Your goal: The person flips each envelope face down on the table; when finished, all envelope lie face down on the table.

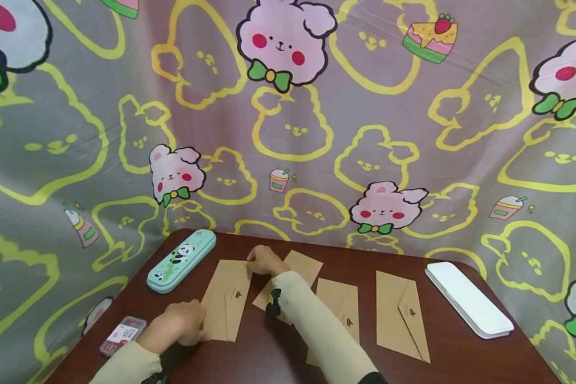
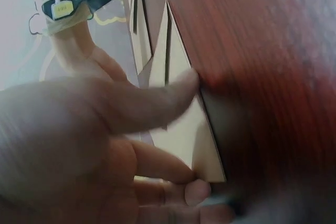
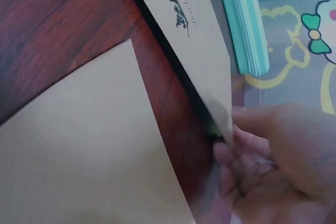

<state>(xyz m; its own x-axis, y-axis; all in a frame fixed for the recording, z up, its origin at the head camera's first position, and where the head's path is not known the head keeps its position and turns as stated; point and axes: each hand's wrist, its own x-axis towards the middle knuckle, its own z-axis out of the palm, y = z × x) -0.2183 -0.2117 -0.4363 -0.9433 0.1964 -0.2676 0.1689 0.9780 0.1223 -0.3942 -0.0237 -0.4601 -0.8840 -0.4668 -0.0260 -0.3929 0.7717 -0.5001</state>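
Observation:
A brown paper envelope point(image 1: 223, 298) with a small dark crown print is at the left of the row, slightly raised from the table. At its lower left edge, my left hand point(image 1: 180, 322) holds it, thumb point(image 2: 176, 100) across the paper and fingers by the corner. My right hand point(image 1: 265, 260) pinches the upper right corner; the right wrist view shows dark shadow beneath that edge point(image 3: 181, 77). A second envelope point(image 1: 303, 265) lies tilted just right of it, partly hidden under my right forearm.
Further right lie a third envelope point(image 1: 336, 293), partly covered by my sleeve, and a fourth point(image 1: 396, 309). A white case point(image 1: 468, 298) is at the right edge. On the left are a mint panda pencil case point(image 1: 182, 261) and a small clear box point(image 1: 123, 335). Patterned curtain surrounds the table.

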